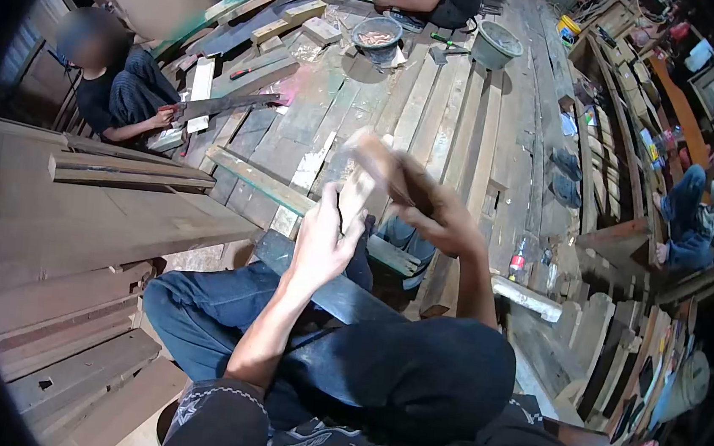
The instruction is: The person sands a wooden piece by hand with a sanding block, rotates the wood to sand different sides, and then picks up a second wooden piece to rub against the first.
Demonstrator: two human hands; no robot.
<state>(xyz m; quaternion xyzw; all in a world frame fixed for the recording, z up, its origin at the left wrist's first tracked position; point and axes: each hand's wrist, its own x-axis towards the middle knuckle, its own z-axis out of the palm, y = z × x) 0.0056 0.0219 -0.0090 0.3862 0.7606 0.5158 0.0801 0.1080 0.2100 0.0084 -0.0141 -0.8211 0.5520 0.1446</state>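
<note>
My left hand [326, 237] is closed round a pale piece of wood [355, 196], held upright in front of my knees. Against its upper right side, my right hand [444, 218] grips a brown block [383, 167] that is smeared by motion; I cannot tell its exact kind. The two pieces overlap in this view. Below my hands, a dark flat board [346, 294] lies across my crossed legs.
A plank floor [299, 103] stretches ahead, with long beams [437, 128] on it. Two buckets [497, 47] stand at the back. On the left a person holds a handsaw [223, 106]. Near a bottle [518, 258], timber [594, 329] is stacked at right.
</note>
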